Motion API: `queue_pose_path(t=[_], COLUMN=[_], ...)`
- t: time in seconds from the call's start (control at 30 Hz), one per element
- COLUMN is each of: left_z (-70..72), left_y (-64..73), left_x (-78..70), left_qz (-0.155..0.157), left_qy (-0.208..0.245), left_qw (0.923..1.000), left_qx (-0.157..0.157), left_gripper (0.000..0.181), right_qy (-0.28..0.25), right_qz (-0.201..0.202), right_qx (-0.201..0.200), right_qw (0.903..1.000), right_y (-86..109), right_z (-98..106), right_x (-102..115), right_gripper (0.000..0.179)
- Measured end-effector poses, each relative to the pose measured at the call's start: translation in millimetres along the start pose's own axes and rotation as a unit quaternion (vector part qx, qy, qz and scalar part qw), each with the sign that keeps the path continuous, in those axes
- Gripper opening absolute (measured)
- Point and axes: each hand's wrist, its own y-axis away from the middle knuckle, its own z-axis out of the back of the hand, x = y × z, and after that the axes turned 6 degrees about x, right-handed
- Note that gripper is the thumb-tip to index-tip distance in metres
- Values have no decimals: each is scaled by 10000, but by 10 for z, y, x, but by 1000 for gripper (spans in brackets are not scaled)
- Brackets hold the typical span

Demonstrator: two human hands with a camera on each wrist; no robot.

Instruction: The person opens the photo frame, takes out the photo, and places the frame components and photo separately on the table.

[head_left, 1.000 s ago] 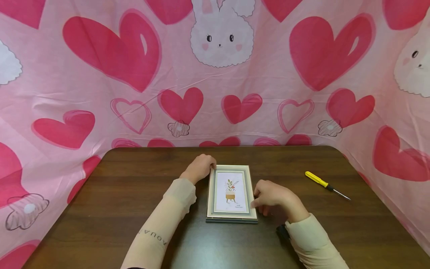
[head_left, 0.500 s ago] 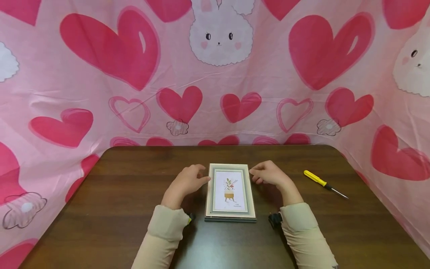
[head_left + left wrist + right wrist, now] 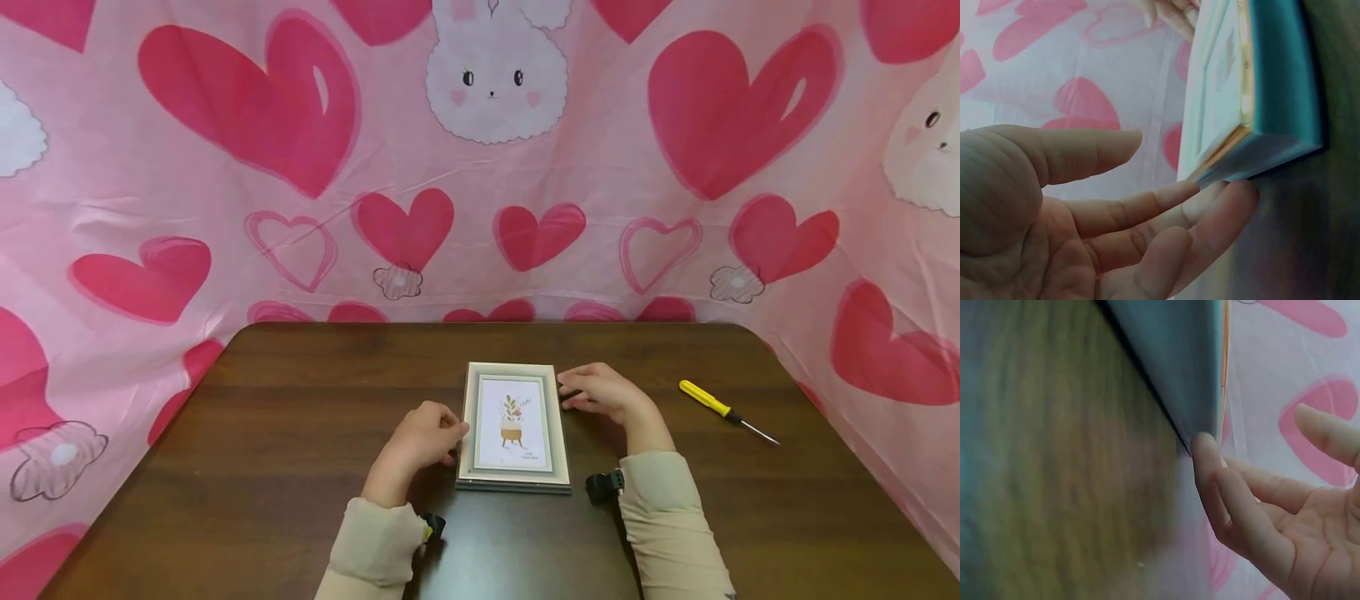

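Observation:
A picture frame (image 3: 513, 429) with a cream and grey-green border lies face up on the table, showing a drawing of a potted plant. My left hand (image 3: 422, 437) is at its left side; in the left wrist view the fingertips (image 3: 1244, 195) meet one corner of the frame while the thumb stands off it. Over at the far right corner is my right hand (image 3: 604, 392). The right wrist view has its fingertips (image 3: 1205, 447) against the frame's side, thumb apart. Neither hand is curled round the frame.
A screwdriver (image 3: 723, 410) with a yellow handle lies to the right of the right hand. The dark wooden table (image 3: 315, 392) ends at the back against a pink cloth (image 3: 480, 175) printed with hearts and rabbits. A small black device sits at each wrist.
My left hand has moved from the frame's far left corner down along its left side. My right hand has gone from the lower right side up to the far right corner. The frame stays put.

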Motion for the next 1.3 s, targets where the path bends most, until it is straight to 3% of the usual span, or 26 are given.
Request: queue_pose_path(t=[0.27, 0.5, 0.7, 1.3], left_z=[-86, -101, -129, -119], left_y=[-7, -38, -47, -83], left_x=[71, 60, 47, -14], left_qz=[95, 102, -29, 14], left_qy=[-151, -386, -681, -920], left_qw=[9997, 9991, 9975, 9954], left_qx=[165, 166, 169, 274], left_gripper=[22, 30, 23, 24], right_qy=[-361, -353, -527, -336], right_qz=[-50, -66, -105, -141], right_qx=[167, 280, 245, 134], right_qw=[9992, 9990, 9983, 9992], right_y=[-18, -6, -25, -26], right_z=[14, 48, 16, -65], right_x=[-149, -132, -114, -44], right_gripper=[52, 51, 49, 52])
